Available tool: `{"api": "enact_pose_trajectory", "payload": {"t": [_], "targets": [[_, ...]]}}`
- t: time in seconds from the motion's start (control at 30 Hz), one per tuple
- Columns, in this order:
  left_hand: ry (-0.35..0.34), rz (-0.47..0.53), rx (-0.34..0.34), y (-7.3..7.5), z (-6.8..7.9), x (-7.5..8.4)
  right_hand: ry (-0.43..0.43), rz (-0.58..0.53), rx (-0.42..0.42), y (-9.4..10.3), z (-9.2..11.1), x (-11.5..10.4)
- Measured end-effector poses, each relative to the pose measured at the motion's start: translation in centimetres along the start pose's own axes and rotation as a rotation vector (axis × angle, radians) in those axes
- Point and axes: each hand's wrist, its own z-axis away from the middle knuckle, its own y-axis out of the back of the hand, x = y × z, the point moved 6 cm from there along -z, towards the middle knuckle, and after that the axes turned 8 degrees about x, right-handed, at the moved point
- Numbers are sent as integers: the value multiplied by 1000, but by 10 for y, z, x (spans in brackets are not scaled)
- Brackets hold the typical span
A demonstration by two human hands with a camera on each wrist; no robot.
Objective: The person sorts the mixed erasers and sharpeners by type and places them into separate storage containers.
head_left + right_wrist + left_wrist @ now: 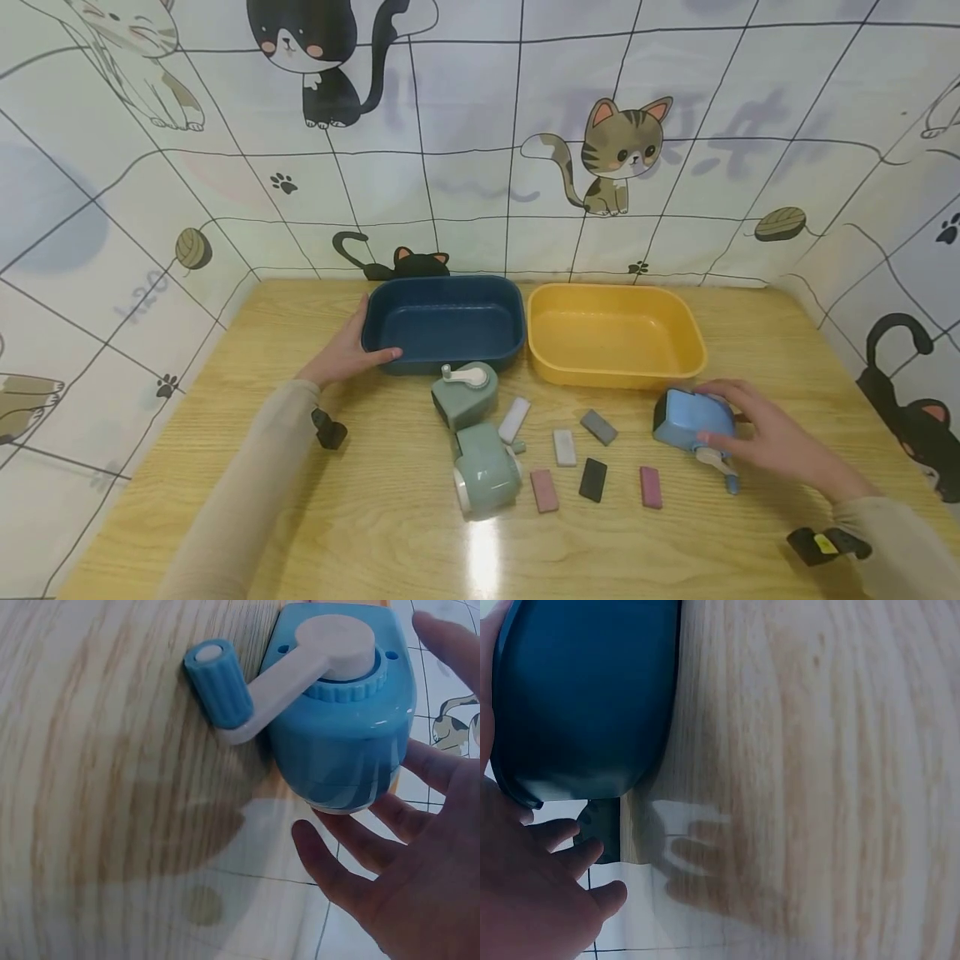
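My left hand (348,346) rests at the left end of the dark blue bin (442,367). Its thumb lies over the front rim; in the left wrist view the other fingers (604,900) stretch loosely below the bin's end. My right hand (768,433) holds a light blue crank pencil sharpener (693,417) between thumb and fingers, in front of the yellow bin's right corner. The sharpener's white crank arm (281,694) with its blue knob (217,682) faces the camera in the right wrist view. Several fingertips are hidden behind its body.
A yellow bin (615,377) stands right of the blue one. Two green crank sharpeners (467,404) lie before the blue bin, one touching the other. Several small rectangular blocks are spread over the wooden table, among them a black block (593,480). A cat-print sheet (472,192) backs the table.
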Motion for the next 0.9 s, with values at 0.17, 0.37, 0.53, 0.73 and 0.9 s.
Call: {"api": "enact_pose_trajectory", "payload": {"t": [0.17, 0.37, 0.53, 0.73, 0.9], "targets": [[24, 18, -18, 0, 1, -1, -94, -53, -64, -8, -2, 5], [47, 26, -33, 1, 2, -6, -83, -57, -65, -12, -3, 5], [53, 42, -39, 2, 4, -9, -127, -70, -78, -13, -4, 6], [50, 41, -46, 3, 5, -10, -136, -61, -84, -15, -6, -1], [38, 55, -54, 3, 2, -11, -124, -76, -91, -16, -6, -6]]}}
